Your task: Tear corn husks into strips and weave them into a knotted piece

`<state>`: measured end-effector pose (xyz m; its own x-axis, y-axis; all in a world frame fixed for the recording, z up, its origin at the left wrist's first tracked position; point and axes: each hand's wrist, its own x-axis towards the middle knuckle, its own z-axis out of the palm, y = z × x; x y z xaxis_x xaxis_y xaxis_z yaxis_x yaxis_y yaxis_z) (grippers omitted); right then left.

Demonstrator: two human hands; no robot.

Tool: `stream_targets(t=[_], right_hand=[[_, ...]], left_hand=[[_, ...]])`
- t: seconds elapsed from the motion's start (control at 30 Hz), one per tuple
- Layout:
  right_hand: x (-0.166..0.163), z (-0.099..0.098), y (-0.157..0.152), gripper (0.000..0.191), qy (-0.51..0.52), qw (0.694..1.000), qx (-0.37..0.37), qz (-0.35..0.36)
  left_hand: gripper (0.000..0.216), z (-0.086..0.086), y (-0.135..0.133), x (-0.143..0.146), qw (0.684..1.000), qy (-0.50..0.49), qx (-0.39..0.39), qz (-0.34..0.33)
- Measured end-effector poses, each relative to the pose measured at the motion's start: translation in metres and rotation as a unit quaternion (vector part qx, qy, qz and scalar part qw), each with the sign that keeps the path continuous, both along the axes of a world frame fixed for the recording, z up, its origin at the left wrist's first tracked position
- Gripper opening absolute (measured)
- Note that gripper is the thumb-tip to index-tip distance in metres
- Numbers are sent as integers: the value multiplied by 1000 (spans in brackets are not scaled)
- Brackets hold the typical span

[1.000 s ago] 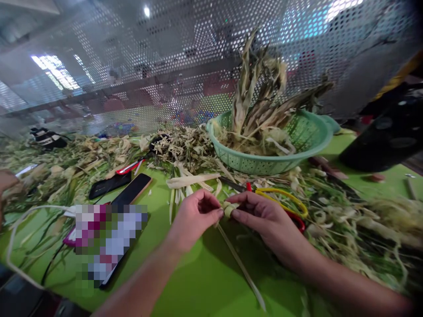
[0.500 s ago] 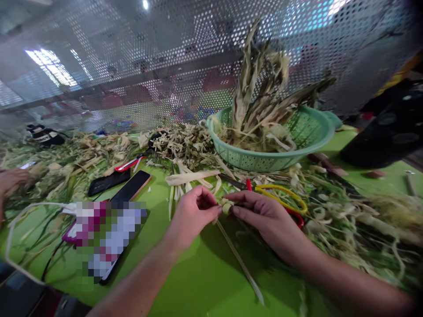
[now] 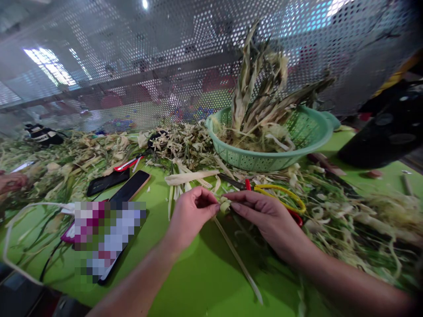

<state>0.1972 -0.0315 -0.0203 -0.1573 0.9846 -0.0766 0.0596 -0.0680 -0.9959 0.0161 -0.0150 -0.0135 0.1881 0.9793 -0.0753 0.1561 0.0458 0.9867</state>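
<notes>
My left hand and my right hand meet over the green table, both pinched on a small folded piece of pale leaf strip. From that folded piece a long thin strip trails down toward me across the table. Scissors with yellow and red handles lie just behind my right hand. A loose pale leaf piece lies behind my left hand.
A teal basket of dried leaves stands at the back right. Leaf scraps cover the right and back of the table. Phones and a white cable lie at left. Another person's hand shows at the far left. A perforated metal screen rises behind.
Both hands stayed pinched on the folded strip and shifted slightly up and left. The other person's hand at the far left moved a little.
</notes>
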Motion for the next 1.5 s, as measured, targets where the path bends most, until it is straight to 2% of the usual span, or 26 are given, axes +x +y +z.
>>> stream_targets(t=[0.17,0.27,0.4,0.5,0.67,0.87,1.0,1.17,1.37,1.5], right_hand=[[-1,-2,2,26,2,1000,-10,-22],[0,0,3,27,0,999,-9,-35],[0,1,3,28,-11,999,2,-43],[-1,0,2,28,-12,999,4,-41],[-4,-3,2,29,-18,999,14,-37],[-5,0,2,30,6,999,6,-40],[-5,1,4,30,35,999,1,-37],[-4,-1,7,29,56,998,-9,-41],[-4,0,7,22,68,996,-19,-50],[-5,-1,7,23,98,994,-26,-49]], left_hand=[[7,2,-4,3,999,31,36,19],[6,3,-8,5,997,44,56,9],[8,5,-14,7,987,100,122,-15],[11,5,-18,11,964,179,198,-12],[16,-2,-21,15,898,305,317,9],[17,-5,-22,15,843,377,384,-8],[20,-3,-22,16,821,395,411,4],[12,-1,-24,18,784,378,490,44],[15,-5,-31,22,765,397,507,-6],[16,-11,-32,25,746,385,543,17]])
